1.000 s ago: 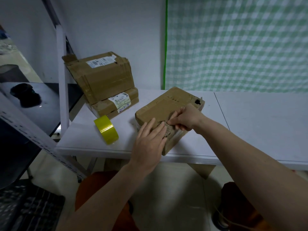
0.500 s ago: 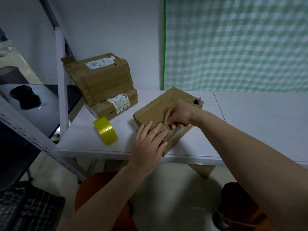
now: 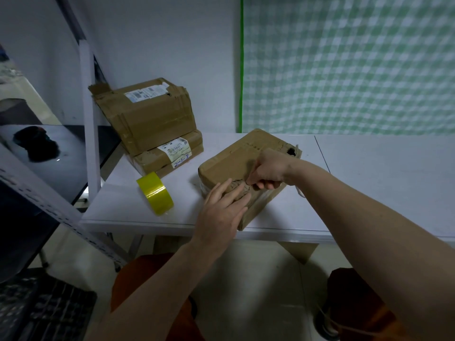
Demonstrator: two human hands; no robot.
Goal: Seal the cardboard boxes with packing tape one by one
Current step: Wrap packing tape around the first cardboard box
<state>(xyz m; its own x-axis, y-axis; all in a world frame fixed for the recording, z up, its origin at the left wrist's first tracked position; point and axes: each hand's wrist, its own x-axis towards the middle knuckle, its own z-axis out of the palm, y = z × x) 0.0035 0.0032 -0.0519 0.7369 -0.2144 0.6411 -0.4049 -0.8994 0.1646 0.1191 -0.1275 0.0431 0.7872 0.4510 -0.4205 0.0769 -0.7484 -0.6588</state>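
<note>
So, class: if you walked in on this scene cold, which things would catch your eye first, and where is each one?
First, the two hands on the cardboard box at the table's front edge: the left hand lies flat on its near corner, the right hand is curled on top. Next, the bright yellow roll of tape standing on edge to the box's left. Behind it, a stack of boxes leans by the wall.

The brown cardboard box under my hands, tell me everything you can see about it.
The brown cardboard box lies flat, turned at an angle, near the front edge of the white table. It looks worn and creased, with a dark hole at its far right corner. The left hand rests open-fingered on its near corner; the right hand, fingers curled, pinches at the top surface.
</note>
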